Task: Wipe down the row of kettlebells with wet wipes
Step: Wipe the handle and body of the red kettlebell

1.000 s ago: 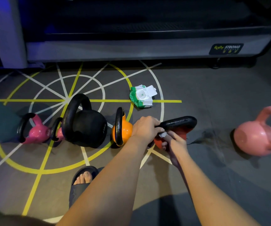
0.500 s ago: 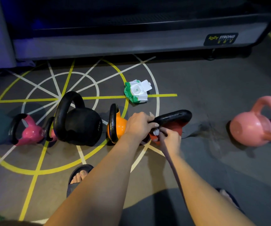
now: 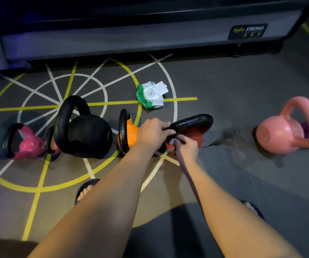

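Observation:
A row of kettlebells stands on the gym floor: a magenta one (image 3: 26, 144), a large black one (image 3: 86, 135), an orange one (image 3: 129, 134), a red one with a black handle (image 3: 194, 132), and a light pink one (image 3: 284, 134) apart at the right. My left hand (image 3: 154, 132) grips the near end of the red kettlebell's black handle. My right hand (image 3: 186, 146) pinches a small white wet wipe (image 3: 172, 140) against the red body just below the handle. Most of the red body is hidden behind my hands.
An open green-and-white wet wipe pack (image 3: 151, 95) lies on the floor behind the row. A long dark machine base (image 3: 150, 38) runs along the back. My sandalled foot (image 3: 85, 190) is near the front, another foot (image 3: 252, 208) at the right.
The view has shifted slightly left and down. My right hand with the wipe has moved a little up along the red kettlebell under the handle. My left hand keeps its grip.

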### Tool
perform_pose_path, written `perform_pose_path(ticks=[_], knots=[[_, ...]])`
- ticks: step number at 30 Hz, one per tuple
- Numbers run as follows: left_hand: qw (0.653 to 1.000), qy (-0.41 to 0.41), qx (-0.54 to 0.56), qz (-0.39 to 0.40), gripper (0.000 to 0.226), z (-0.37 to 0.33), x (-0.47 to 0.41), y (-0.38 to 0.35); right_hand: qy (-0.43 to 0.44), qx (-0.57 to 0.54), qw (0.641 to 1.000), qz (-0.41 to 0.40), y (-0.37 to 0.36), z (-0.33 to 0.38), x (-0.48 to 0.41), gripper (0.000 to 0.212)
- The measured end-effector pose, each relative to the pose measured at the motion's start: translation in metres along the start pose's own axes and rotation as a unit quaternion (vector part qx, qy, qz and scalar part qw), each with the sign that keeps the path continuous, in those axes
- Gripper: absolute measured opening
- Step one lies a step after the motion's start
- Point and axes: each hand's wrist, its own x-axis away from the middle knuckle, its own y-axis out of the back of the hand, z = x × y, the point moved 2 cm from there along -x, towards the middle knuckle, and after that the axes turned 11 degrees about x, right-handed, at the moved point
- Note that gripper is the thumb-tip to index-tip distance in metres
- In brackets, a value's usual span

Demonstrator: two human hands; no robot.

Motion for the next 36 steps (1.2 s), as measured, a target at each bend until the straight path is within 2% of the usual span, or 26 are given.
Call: perform_pose_path(ticks=[2,4,8,9,10,11,16,19,22,26,29,33,36], knots=[[1.000,0.003,0.005,0.001,0.040,0.002,-0.002,0.000,-0.098,-0.208,0.972,0.047,0.002,0.002,0.003,0.021],[1.000,0.005,0.011,0.003,0.041,0.002,-0.004,0.000,-0.163,-0.344,0.922,0.078,0.004,0.004,0.007,0.022],[1.000,0.006,0.002,0.003,0.042,-0.001,-0.002,-0.001,-0.206,-0.543,0.809,0.088,0.000,0.001,0.014,0.025],[1.000,0.008,0.002,-0.001,0.043,0.000,-0.002,-0.002,-0.207,-0.567,0.793,0.086,-0.001,0.003,0.017,0.026],[1.000,0.010,0.004,-0.005,0.043,0.000,-0.001,-0.003,-0.214,-0.567,0.791,0.078,-0.004,0.003,0.016,0.026],[1.000,0.011,0.003,-0.009,0.042,0.000,-0.001,-0.003,-0.221,-0.553,0.800,0.075,-0.006,0.003,0.016,0.027],[1.000,0.007,-0.001,-0.012,0.042,0.001,0.000,-0.005,-0.159,-0.361,0.918,0.046,-0.016,-0.006,0.013,0.033],[1.000,0.010,0.003,-0.014,0.043,0.001,0.000,-0.003,-0.132,-0.291,0.947,-0.008,-0.012,-0.008,0.013,0.027],[1.000,0.012,0.004,-0.013,0.042,0.001,0.000,-0.002,-0.076,-0.139,0.987,-0.035,-0.009,-0.013,0.005,0.022],[1.000,0.010,-0.002,-0.016,0.043,-0.001,0.002,-0.002,0.046,0.012,0.997,-0.057,-0.006,-0.014,-0.001,0.022],[1.000,0.007,-0.007,-0.016,0.042,-0.002,0.003,-0.002,0.082,0.140,0.985,-0.055,-0.005,-0.005,-0.003,0.018],[1.000,0.012,-0.013,-0.011,0.041,-0.003,0.003,0.000,-0.060,0.041,0.997,0.025,0.008,0.003,-0.009,0.017],[0.999,0.007,-0.044,0.008,0.042,-0.007,0.004,0.001,-0.079,-0.007,0.990,0.120,0.034,0.006,-0.001,0.022]])
